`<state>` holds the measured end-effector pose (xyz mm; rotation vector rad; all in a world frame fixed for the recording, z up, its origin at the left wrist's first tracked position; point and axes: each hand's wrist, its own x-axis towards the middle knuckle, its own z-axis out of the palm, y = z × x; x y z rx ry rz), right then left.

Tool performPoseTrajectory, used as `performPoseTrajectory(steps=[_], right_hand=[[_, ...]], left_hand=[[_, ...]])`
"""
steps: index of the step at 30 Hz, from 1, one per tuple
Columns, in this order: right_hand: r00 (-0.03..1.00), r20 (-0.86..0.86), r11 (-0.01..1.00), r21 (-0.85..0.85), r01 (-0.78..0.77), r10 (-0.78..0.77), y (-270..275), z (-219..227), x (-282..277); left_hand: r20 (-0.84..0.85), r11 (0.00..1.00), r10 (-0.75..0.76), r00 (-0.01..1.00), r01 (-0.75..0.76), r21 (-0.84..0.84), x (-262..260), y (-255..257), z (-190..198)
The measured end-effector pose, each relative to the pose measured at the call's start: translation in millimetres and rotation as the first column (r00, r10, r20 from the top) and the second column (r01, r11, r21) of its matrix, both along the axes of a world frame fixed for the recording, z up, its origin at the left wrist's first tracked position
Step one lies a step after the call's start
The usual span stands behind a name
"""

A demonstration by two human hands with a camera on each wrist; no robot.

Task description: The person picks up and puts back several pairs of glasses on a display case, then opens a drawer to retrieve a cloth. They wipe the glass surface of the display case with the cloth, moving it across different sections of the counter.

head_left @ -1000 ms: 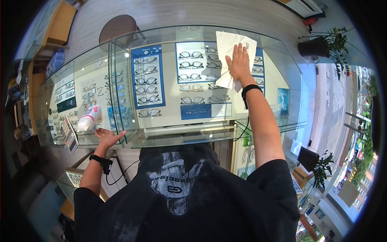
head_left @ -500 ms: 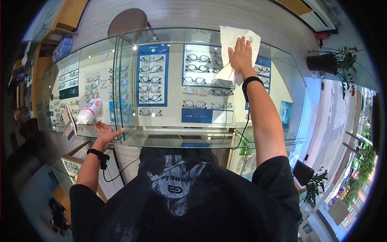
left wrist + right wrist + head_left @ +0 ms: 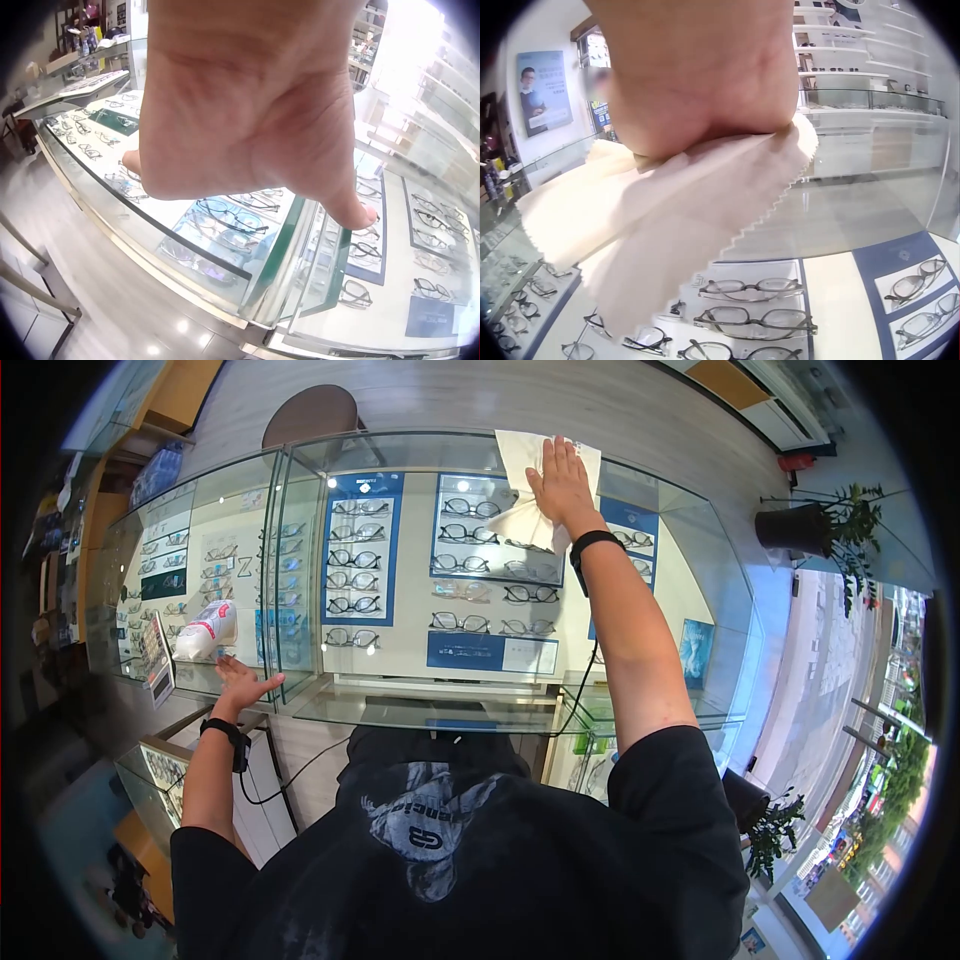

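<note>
In the head view, my right hand (image 3: 565, 488) lies with straight fingers on a cream cloth (image 3: 515, 455) near the far edge of a glass display case (image 3: 420, 707). The right wrist view shows the cloth's zigzag-cut edge spreading out below the palm. My left hand (image 3: 241, 684), fingers spread and thumb out to the side, is at the near edge of the glass, beside the seam between two cases. Just beyond its fingertips sits a white pack with pink markings (image 3: 206, 630). Rows of eyeglasses (image 3: 460, 565) lie on boards under the glass.
A small upright display card (image 3: 158, 660) stands left of the pack. A round brown stool (image 3: 310, 415) is behind the case. Potted plants (image 3: 795, 532) stand at the right. Cables (image 3: 590, 680) run from both wrist straps.
My right hand and the cloth have moved toward the far edge and then left across the glass. The left hand stays by the seam with its fingers spread.
</note>
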<state>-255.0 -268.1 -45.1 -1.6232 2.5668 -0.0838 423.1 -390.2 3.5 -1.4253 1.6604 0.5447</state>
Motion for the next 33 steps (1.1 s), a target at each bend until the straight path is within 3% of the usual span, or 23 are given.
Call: performPoseTrajectory(steps=[11, 18, 33], right_hand=[[0.985, -0.023, 0.984, 0.051, 0.174, -0.173, 109.0, -3.7, -83.4], [0.984, -0.021, 0.984, 0.042, 0.175, -0.174, 153.7, -4.4, -55.1], [0.962, 0.009, 0.946, 0.184, 0.268, -0.275, 228.2, 8.8, 38.7]], left_hand=[[0.054, 0.997, -0.078, 0.996, 0.078, -0.005, 4.1, -2.0, -7.4], [0.023, 0.994, -0.099, 0.995, 0.1, -0.043, 19.0, -10.3, -23.5], [0.023, 0.998, -0.056, 0.998, 0.056, -0.015, 4.1, -16.1, -11.4]])
